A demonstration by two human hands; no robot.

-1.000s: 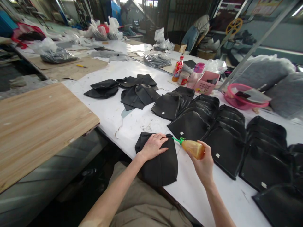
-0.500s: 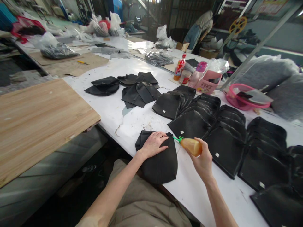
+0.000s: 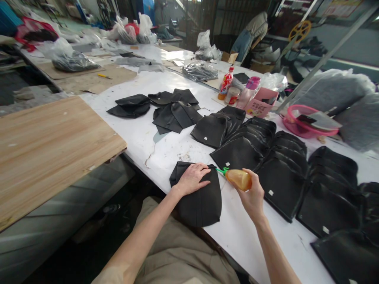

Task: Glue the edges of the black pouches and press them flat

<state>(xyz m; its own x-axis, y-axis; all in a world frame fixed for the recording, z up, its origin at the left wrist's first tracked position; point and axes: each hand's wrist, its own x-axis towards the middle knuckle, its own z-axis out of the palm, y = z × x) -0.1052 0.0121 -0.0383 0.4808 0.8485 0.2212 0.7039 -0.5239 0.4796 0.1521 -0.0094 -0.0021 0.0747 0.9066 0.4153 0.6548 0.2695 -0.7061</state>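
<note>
My left hand (image 3: pixel 194 179) lies flat with its fingers stretched across the upper part of a black leather-like piece (image 3: pixel 199 209) at the table's near edge. In my right hand (image 3: pixel 254 193) is a squeeze bottle (image 3: pixel 239 179) of amber liquid, tilted sideways. Its thin green nozzle (image 3: pixel 220 170) points left and meets the upper right edge of the black piece, close to my left fingertips; whether liquid comes out is too small to see. Just beyond the bottle are rows of overlapping black pieces (image 3: pixel 239 154), several with small white labels.
More black pieces (image 3: pixel 177 116) lie further back on the white table (image 3: pixel 166 157). A wooden board (image 3: pixel 59 150) juts in at left. Behind the rows stand a red-capped bottle (image 3: pixel 226 83), a pink box (image 3: pixel 262 102) and a pink basin (image 3: pixel 308 128). One person (image 3: pixel 251 35) bends over at the back.
The bottle and my right hand have shifted slightly up and left, with the nozzle staying at the piece's upper edge. My left hand keeps its place on the black piece.
</note>
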